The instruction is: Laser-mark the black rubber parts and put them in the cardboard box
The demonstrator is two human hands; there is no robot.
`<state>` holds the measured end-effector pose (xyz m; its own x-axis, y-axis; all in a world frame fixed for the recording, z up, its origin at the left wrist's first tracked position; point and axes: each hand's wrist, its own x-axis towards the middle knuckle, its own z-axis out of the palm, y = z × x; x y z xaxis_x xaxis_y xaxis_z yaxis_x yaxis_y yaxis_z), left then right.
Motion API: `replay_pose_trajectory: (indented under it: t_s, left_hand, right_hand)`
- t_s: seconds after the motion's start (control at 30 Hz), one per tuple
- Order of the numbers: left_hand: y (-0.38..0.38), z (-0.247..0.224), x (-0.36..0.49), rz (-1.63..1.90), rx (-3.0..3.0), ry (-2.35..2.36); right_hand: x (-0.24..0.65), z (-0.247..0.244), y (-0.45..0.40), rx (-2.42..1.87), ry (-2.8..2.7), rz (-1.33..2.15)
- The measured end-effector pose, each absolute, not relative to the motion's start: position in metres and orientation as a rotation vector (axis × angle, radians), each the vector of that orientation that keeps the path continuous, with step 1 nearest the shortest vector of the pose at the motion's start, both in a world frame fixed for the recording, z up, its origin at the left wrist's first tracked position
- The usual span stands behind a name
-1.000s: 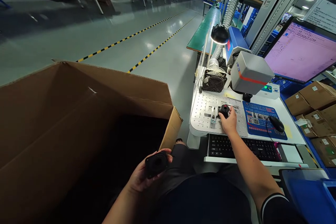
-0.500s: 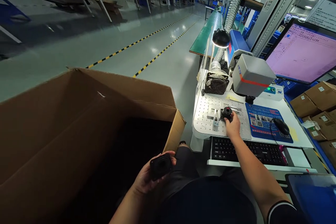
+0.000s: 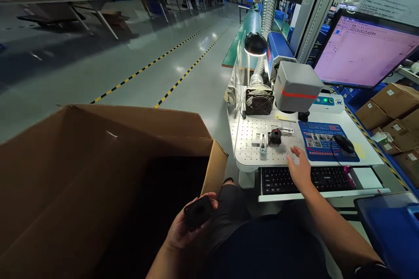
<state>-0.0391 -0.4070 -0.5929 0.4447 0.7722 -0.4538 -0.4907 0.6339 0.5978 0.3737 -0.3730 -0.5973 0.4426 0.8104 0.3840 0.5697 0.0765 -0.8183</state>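
In my left hand [image 3: 188, 222] is a black part [image 3: 198, 212] with a round recess in its face, held beside the near corner of a large cardboard box [image 3: 214, 168]. A second black round part [image 3: 275, 136] sits in the metal fixture [image 3: 262, 141] on the perforated plate [image 3: 245, 148]. My right hand [image 3: 299, 168] hovers over the plate's front right edge, close to the keyboard [image 3: 281, 183]. Its fingers are apart, it holds nothing, and a gap separates it from the seated part.
A grey machine head [image 3: 297, 86] with a red stripe overhangs the plate. Behind the fixture stands a black fan [image 3: 259, 102]. A mouse [image 3: 344, 144] rests on a blue mat [image 3: 319, 137], below a monitor [image 3: 366, 50]. Stacked cartons [image 3: 389, 104] are at the right.
My right hand has let go of the round part in the fixture and drawn back to the right and nearer me. The left hand still holds its part. The view has shifted slightly.
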Motion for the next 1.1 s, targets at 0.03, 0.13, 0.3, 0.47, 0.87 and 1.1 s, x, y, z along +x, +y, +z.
replay_pose_trajectory:
  t_s: [0.03, 0.13, 0.3, 0.47, 0.87, 1.1]
  left_hand:
    - [-0.406, -0.592, -0.038, 0.809, 0.403, 0.778]
    - [-0.405, -0.59, -0.035, 0.815, 0.389, 0.783]
    - [-0.403, -0.588, -0.032, 0.795, 0.324, 0.817]
    - [-0.401, -0.589, -0.03, 0.767, 0.323, 0.843]
    - [-0.403, -0.584, -0.026, 0.777, 0.447, 0.873]
    - [-0.407, -0.582, -0.027, 0.764, 0.435, 0.89]
  right_hand:
    - [0.376, -0.601, -0.391, -1.594, -1.254, 0.282]
    - [0.381, -0.619, -0.442, -1.587, -1.324, 0.358]
    - [0.384, -0.652, -0.486, -1.643, -1.389, 0.444]
    - [0.385, -0.66, -0.489, -1.627, -1.473, 0.468]
    - [0.391, -0.637, -0.463, -1.605, -1.423, 0.458]
    - [0.387, -0.602, -0.389, -1.579, -1.367, 0.297]
